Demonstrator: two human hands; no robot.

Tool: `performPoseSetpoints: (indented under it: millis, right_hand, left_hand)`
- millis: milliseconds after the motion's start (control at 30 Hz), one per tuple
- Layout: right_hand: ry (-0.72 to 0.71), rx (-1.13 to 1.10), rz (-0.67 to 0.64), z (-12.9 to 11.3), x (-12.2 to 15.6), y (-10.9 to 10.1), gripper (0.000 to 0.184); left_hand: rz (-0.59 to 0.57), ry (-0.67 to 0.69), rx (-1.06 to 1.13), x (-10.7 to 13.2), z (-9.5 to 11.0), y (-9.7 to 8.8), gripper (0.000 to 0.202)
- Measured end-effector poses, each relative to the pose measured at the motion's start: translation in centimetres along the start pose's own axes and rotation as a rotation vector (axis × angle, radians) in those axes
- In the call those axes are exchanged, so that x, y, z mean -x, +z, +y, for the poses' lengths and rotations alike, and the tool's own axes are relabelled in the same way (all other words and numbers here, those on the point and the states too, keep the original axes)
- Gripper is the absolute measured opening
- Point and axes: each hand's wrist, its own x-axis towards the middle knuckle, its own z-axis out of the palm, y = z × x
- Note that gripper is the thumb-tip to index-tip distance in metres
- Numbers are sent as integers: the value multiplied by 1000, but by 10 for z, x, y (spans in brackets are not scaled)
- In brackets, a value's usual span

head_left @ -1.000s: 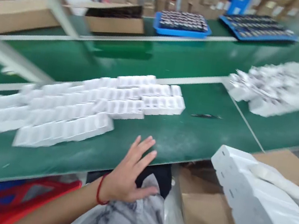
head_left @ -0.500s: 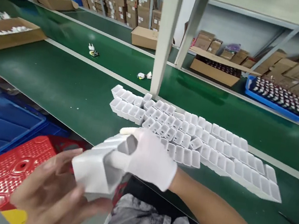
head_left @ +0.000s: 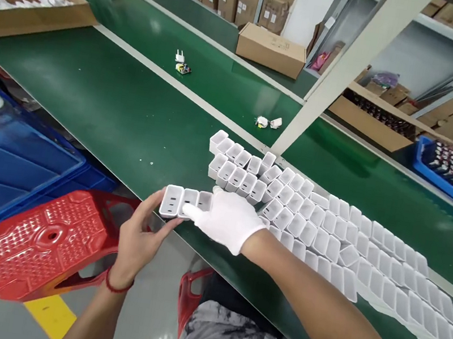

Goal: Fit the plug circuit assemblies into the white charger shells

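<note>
Left hand [head_left: 138, 241] and right hand [head_left: 227, 218] grip white boxes [head_left: 172, 200] from opposite ends.

A long green bench [head_left: 134, 97] is carrying many things, and a pale post [head_left: 345, 73] is standing upon it. On the near side of the post, white open boxes [head_left: 296, 224] are lying in uneven rows, stretching to the right of it. Just left of the post, two small white pieces [head_left: 262, 122] are lying near each other; farther left, a small white-and-yellow pair [head_left: 182, 68] is lying. Well left of the post, a cardboard tray [head_left: 39, 22] is sitting. Behind the post, leftward, a carton [head_left: 271, 50] is resting, perhaps on a separate surface.
</note>
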Motion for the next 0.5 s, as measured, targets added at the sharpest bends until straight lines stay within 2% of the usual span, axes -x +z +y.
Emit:
performPoseSetpoints:
  millis: [67,167,267,367,433,500]
  right_hand:
    - [35,21,1,4,2,0,58]
    - [65,0,48,14,6,-1,52]
    - [-21,-59,163,30,24,-8,46]
    - [-121,-123,366,63,57,-20,39]
    - [-81,-170,563,99,86,-25,35]
    - [30,-249,790,144,118,-23,30]
  left_hand:
    - [-76,-31,13,-7,-7,7,69]
    - [-180,-22,-19,-23,-7,14,62]
    - [-282,13,-24,-40,3,18,59]
    - [-352,72,-26,-50,14,22,63]
    - [-353,96,-63,-55,16,29,66]
    - [-338,109,-113,-59,14,38,68]
